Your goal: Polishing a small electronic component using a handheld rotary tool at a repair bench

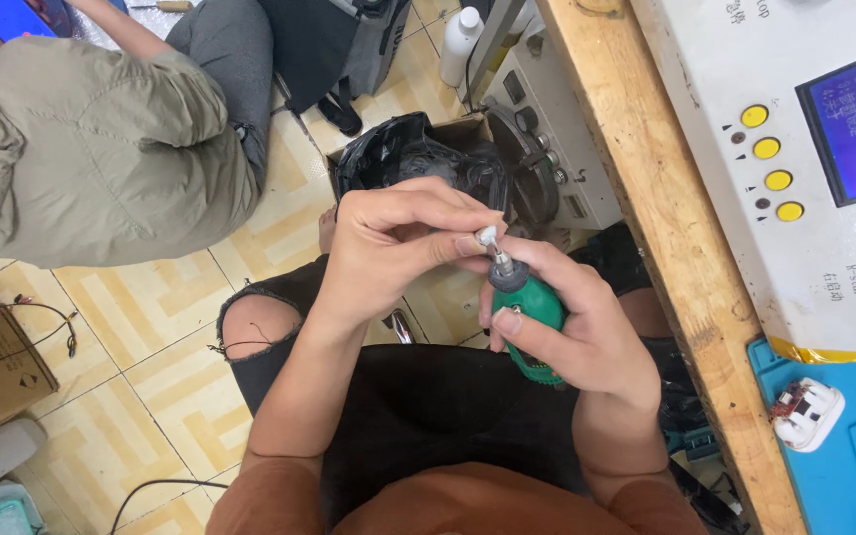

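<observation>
At mid-frame, the green plastic rotary hand tool with a thin metal bit [525, 307] sits clenched in the right hand [587, 332]. It looks light and rigid, best held round its body. The left hand [388, 243] pinches a small pale piece [486, 236] at the bit's tip, mostly hidden by fingers. The wooden desk [646, 188] runs along the right of the frame.
</observation>
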